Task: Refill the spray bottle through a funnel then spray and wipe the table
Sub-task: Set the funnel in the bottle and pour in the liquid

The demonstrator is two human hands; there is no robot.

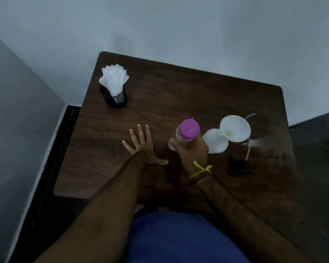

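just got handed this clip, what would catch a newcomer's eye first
The clear bottle with a bright purple cap, gripped by the right hand near the table's middle. Right of it, a white funnel. At the far left corner, a black mesh cup stuffed with white tissues; the left hand lies flat on the dark table.

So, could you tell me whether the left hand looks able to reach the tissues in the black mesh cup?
Probably yes: the left hand lies flat and free, and nothing stands between it and the tissues.

Yellow thread wristband [200,170], blue garment [179,238]
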